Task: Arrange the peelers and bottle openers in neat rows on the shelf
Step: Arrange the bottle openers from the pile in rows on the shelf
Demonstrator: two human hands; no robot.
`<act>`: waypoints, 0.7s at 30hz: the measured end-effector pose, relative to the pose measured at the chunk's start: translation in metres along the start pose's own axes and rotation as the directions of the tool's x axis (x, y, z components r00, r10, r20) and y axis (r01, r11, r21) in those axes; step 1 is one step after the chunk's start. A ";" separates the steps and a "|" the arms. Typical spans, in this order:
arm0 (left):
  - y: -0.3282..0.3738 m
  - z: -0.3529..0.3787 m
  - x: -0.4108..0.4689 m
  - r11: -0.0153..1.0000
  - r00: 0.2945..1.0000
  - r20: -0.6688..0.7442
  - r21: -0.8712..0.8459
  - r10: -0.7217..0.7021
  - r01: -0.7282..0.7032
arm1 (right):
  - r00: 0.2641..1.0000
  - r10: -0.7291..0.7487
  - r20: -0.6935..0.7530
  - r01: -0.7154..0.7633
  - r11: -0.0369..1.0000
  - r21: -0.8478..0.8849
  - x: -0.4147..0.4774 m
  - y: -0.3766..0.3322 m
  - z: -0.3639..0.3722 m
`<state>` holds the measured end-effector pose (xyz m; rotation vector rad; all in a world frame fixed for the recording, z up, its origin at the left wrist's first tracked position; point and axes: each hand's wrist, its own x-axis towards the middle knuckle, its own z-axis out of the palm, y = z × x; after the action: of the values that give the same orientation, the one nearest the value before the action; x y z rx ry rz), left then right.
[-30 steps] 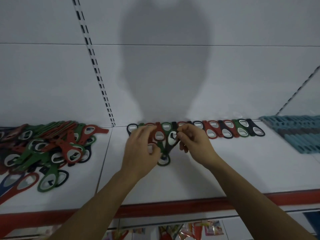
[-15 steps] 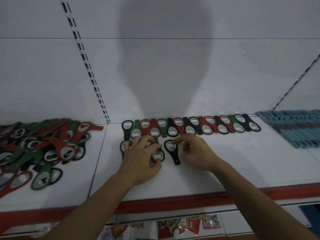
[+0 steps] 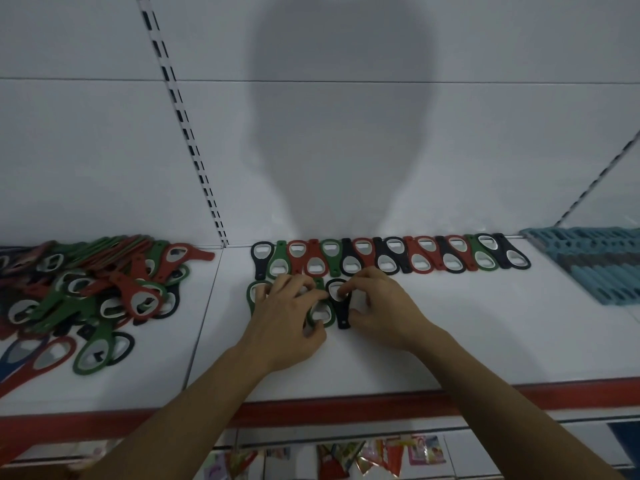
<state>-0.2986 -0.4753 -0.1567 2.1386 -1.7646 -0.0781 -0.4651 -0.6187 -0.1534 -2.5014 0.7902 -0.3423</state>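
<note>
— Where do we hold the flat black plastic bottle opener [image 3: 340, 304]?
— Edges; seemingly light, stiff; our right grip [image 3: 385, 308] pinches it on the white shelf [image 3: 478, 336]; left grip [image 3: 287, 320] covers green openers [image 3: 320, 315], hold unclear.

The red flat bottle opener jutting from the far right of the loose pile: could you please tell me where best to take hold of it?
Pinch the narrow tail of the red flat bottle opener, coming from the right: it tops the loose pile, and only that tail juts clear over the white shelf.
</note>
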 end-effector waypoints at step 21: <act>-0.056 -0.033 -0.021 0.974 0.972 -0.094 -0.089 -0.217 0.209 | 0.994 0.048 -0.095 -0.047 0.999 0.016 0.008 -0.013 -0.005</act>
<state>-0.2420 -0.4392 -0.1477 2.2258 -1.4459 -0.0898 -0.4544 -0.6161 -0.1420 -2.4646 0.8801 -0.4515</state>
